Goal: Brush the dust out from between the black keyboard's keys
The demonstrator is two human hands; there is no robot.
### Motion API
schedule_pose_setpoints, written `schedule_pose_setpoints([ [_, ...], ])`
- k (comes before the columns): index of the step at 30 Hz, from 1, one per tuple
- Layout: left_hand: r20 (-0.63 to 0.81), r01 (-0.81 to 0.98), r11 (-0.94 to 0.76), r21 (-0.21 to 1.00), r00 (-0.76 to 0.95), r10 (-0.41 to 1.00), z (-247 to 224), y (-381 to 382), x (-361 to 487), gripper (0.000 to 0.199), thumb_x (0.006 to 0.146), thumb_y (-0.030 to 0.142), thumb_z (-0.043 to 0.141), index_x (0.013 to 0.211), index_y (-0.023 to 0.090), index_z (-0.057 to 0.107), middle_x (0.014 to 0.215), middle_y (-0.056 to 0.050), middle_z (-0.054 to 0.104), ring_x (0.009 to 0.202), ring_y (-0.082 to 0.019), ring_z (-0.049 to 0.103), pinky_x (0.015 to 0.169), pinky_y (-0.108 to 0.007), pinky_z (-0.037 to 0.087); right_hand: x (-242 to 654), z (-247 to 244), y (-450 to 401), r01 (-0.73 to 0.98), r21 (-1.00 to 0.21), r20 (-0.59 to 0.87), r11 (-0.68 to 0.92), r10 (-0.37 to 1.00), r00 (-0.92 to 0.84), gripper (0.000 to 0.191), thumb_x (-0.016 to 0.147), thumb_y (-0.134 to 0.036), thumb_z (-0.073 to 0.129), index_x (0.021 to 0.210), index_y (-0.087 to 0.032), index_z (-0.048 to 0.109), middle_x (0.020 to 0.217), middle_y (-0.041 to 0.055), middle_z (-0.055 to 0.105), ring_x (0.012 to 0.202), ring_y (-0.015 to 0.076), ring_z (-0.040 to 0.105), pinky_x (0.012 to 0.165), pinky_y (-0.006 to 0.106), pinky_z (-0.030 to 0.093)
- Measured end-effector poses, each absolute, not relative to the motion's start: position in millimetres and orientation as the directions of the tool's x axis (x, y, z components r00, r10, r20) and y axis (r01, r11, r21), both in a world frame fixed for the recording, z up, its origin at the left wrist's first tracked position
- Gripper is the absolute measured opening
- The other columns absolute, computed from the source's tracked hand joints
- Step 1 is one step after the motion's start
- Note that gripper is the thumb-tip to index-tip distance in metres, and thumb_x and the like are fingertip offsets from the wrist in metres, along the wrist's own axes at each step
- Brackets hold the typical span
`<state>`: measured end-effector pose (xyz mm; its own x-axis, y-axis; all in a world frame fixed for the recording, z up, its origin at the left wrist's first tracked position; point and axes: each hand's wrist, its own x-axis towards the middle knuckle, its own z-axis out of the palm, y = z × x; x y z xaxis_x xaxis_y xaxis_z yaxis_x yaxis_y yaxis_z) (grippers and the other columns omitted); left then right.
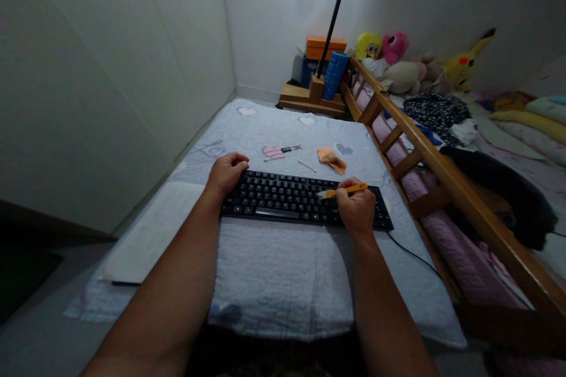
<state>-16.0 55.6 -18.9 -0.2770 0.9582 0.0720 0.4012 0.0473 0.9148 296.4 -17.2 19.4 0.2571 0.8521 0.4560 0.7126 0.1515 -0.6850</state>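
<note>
A black keyboard lies flat on the cloth-covered table. My left hand rests at its far left corner, fingers curled and thumb against the edge. In my right hand is a small brush with a yellow handle, its pale bristles touching the keys right of the middle. Beyond the keyboard lie two cotton swabs, one of them a white swab. Close by are a dark-handled tool with a thin metal tip and a crumpled orange cloth.
A white flat sheet or board lies at the left under my forearm. The keyboard's cable runs off to the right. A wooden bed rail borders the table's right side. A black lamp pole stands behind.
</note>
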Motion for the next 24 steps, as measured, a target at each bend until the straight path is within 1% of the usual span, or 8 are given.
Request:
schedule_pose_setpoints([
  [4, 0.068, 0.401, 0.051, 0.915, -0.278, 0.958, -19, 56, -16, 0.024, 0.066, 0.035, 0.067, 0.083, 0.02, 0.073, 0.072, -0.001, 0.065, 0.074, -0.02, 0.058, 0.077, -0.034, 0.045, 305, 20, -14, 0.766, -0.634, 0.49, 0.11, 0.823, 0.287, 0.014, 0.072, -0.031, 0.049, 0.061, -0.024, 0.056, 0.052, -0.0012, 0.057, 0.052, 0.0179, 0.054, 0.059, 0.03, 0.04],
  [10, 0.068, 0.394, 0.047, 0.918, -0.273, 0.959, -22, 57, -17, 0.025, 0.066, 0.036, 0.067, 0.083, 0.019, 0.073, 0.073, -0.001, 0.066, 0.074, -0.02, 0.059, 0.076, -0.034, 0.045, 313, 18, -12, 0.784, -0.618, 0.5, 0.055, 0.797, 0.338, 0.014, 0.071, -0.031, 0.05, 0.061, -0.024, 0.056, 0.054, 0.0007, 0.06, 0.055, 0.02, 0.058, 0.062, 0.031, 0.041],
  [15, 0.074, 0.395, 0.04, 0.918, -0.269, 0.96, -23, 58, -18, 0.024, 0.065, 0.036, 0.067, 0.082, 0.02, 0.072, 0.075, -0.001, 0.068, 0.076, -0.021, 0.061, 0.079, -0.035, 0.045, 319, 18, -11, 0.795, -0.606, 0.52, 0.023, 0.769, 0.373, 0.013, 0.071, -0.03, 0.05, 0.062, -0.024, 0.057, 0.054, 0.0013, 0.06, 0.056, 0.0204, 0.057, 0.062, 0.032, 0.041],
  [18, 0.071, 0.4, 0.044, 0.915, -0.268, 0.961, -22, 57, -17, 0.025, 0.065, 0.036, 0.067, 0.083, 0.02, 0.072, 0.076, -0.002, 0.068, 0.077, -0.021, 0.061, 0.079, -0.034, 0.046, 318, 19, -12, 0.765, -0.642, 0.52, 0.051, 0.763, 0.385, 0.012, 0.07, -0.029, 0.05, 0.061, -0.024, 0.056, 0.053, 0.0004, 0.058, 0.056, 0.0198, 0.056, 0.061, 0.031, 0.041],
  [21, 0.069, 0.4, 0.048, 0.915, -0.272, 0.96, -21, 57, -17, 0.026, 0.064, 0.037, 0.067, 0.083, 0.02, 0.072, 0.075, -0.001, 0.067, 0.077, -0.021, 0.06, 0.079, -0.034, 0.046, 314, 21, -14, 0.698, -0.707, 0.482, 0.114, 0.8, 0.357, 0.012, 0.07, -0.03, 0.05, 0.062, -0.024, 0.056, 0.054, -0.0006, 0.059, 0.056, 0.0189, 0.056, 0.061, 0.029, 0.043],
  [24, 0.068, 0.397, 0.048, 0.917, -0.274, 0.959, -20, 57, -16, 0.025, 0.064, 0.036, 0.067, 0.083, 0.02, 0.072, 0.075, -0.001, 0.067, 0.076, -0.021, 0.06, 0.079, -0.034, 0.045, 310, 21, -14, 0.693, -0.711, 0.454, 0.118, 0.83, 0.323, 0.012, 0.069, -0.031, 0.05, 0.062, -0.024, 0.056, 0.053, -0.0011, 0.058, 0.054, 0.0183, 0.055, 0.059, 0.029, 0.042],
])
